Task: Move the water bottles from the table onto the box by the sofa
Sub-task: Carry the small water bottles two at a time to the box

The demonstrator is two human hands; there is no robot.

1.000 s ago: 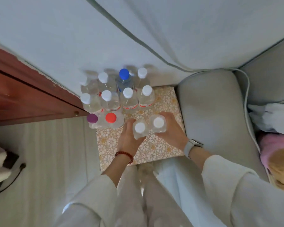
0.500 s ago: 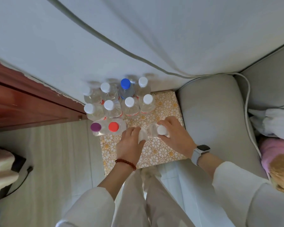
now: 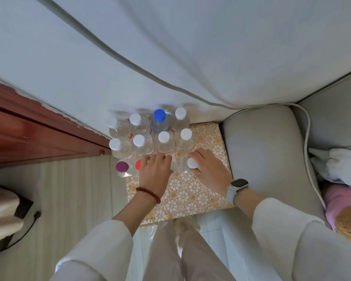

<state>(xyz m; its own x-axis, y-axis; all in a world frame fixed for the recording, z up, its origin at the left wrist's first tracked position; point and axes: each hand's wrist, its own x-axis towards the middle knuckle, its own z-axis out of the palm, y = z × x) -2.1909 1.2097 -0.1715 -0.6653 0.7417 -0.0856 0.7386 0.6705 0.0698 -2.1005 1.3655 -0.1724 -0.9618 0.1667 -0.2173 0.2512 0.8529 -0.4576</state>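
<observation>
A box (image 3: 190, 191) with a gold floral cover sits on the floor beside the grey sofa arm (image 3: 259, 151). Several clear water bottles stand on its far half, most with white caps (image 3: 163, 136), one with a blue cap (image 3: 159, 115), one purple (image 3: 122, 166), one red (image 3: 138, 164). My left hand (image 3: 154, 169) covers the top of a clear bottle (image 3: 173, 165) in the front row, its cap hidden. My right hand (image 3: 208, 169) grips a white-capped bottle (image 3: 192, 163) right beside it, standing on the box.
A dark red wooden cabinet (image 3: 39, 134) runs along the left. A white wall (image 3: 170, 47) with a grey cable rises behind the box. White and pink fabric (image 3: 340, 179) lies on the sofa at right. A dark object (image 3: 8, 216) sits on the pale floor at left.
Both hands have lowered their two bottles onto the box, in the row behind the purple and red caps. My left hand has slid over its bottle's top.
</observation>
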